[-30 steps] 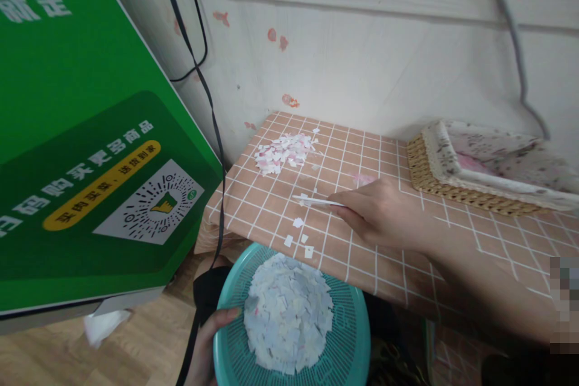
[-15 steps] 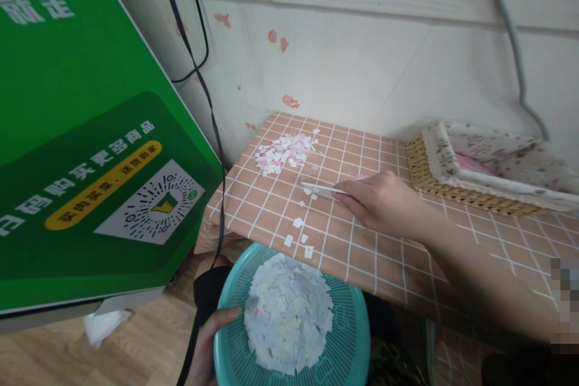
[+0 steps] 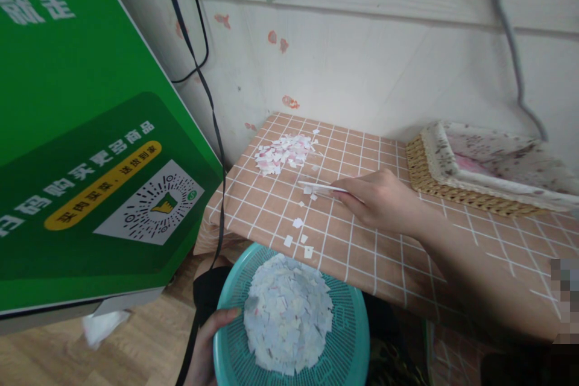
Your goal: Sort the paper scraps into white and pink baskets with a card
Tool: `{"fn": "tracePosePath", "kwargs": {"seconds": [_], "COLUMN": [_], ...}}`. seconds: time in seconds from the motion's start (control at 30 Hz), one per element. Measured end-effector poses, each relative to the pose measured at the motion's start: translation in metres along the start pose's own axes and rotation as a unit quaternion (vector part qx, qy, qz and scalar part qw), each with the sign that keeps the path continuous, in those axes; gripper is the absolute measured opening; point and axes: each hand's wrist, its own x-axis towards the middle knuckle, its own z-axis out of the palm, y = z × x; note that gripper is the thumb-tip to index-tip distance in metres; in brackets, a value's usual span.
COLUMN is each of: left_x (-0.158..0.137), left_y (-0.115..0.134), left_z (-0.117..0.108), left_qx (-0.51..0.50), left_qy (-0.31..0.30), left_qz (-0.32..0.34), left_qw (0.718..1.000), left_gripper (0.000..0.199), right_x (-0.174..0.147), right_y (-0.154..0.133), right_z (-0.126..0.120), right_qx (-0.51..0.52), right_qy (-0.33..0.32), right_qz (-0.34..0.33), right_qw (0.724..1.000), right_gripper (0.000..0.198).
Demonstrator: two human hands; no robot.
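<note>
My left hand (image 3: 208, 338) grips the left rim of a turquoise plastic basket (image 3: 351, 325), thumb over the edge. Inside it is a heap of white paper scraps (image 3: 289, 313). Over the table, my right hand (image 3: 382, 199) is closed on a thin, flat white card-like piece (image 3: 319, 186), seen almost edge-on. A few scraps lie right by the tip of this piece. Nearer the table edge are several loose paper squares (image 3: 297, 223). Farther back on the left sits a pile of white and pink paper scraps (image 3: 284, 152). The fingertips of my right hand are partly hidden.
A brown checked cloth covers the table (image 3: 362, 253). On its right stands a wicker basket (image 3: 474, 190) with a flowered lining. A green printed panel (image 3: 90, 72) rises at the left, with a black strap (image 3: 212, 108) hanging before it. The wall (image 3: 353, 66) borders the back.
My right hand has shifted very slightly left with the white card-like piece, whose tip now sits closer to the small scraps. My left hand and the turquoise basket look nearly unchanged.
</note>
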Motion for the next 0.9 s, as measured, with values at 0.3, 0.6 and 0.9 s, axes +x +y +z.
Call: {"fn": "tracePosePath", "kwargs": {"seconds": [0.3, 0.6, 0.9], "left_x": [-0.003, -0.006, -0.005], "left_y": [0.002, 0.002, 0.001], "left_z": [0.004, 0.007, 0.005], "left_qx": [-0.002, 0.0, -0.015], "left_qy": [0.007, 0.017, 0.006], "left_qz": [0.006, -0.005, -0.012], "left_qw": [1.0, 1.0, 1.0], "left_gripper": [0.014, 0.022, 0.029], "right_x": [-0.001, -0.001, 0.001], "right_y": [0.004, 0.004, 0.011], "right_z": [0.0, 0.001, 0.006], "right_qx": [0.012, 0.029, 0.003], "right_qy": [0.007, -0.014, -0.003], "right_qz": [-0.01, -0.019, -0.011], "right_qw": [1.0, 0.999, 1.0], "right_gripper": [0.035, 0.034, 0.035]}}
